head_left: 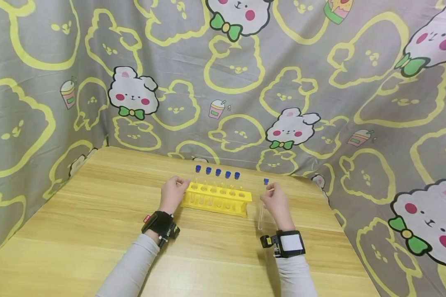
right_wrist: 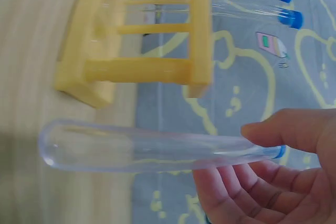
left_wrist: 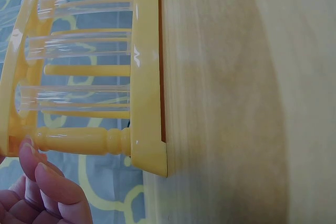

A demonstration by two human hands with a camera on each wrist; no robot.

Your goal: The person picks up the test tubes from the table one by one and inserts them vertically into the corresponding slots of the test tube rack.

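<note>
Pale grey sleeves reach forward from the near edge over the wooden tabletop (head_left: 96, 231), each wrist wrapped in a black strap carrying a small camera. Beyond the right strap, the right hand (head_left: 276, 205) is raised a little off the wood, thumb and fingers (right_wrist: 294, 129) pinched on the capped upper end of a clear test tube (head_left: 261, 212), so its grip is clamped on that tube. That tube is smooth, transparent and round-bottomed, with a blue cap; it hangs nearly upright, just right of the rack, its rounded end close above the wood.

On the other side, the left hand (head_left: 174, 194) rests against the left end of the yellow rack (head_left: 217, 199), fingers (left_wrist: 44, 179) curled at its corner post; whether this grip truly closes round the post I cannot tell. Glossy moulded plastic forms the rack, with turned posts and a holed top plate. Five more clear tubes with blue caps (head_left: 217, 172) stand in its back row. Behind hangs a grey cloth (head_left: 223, 82) printed with rabbits.
</note>
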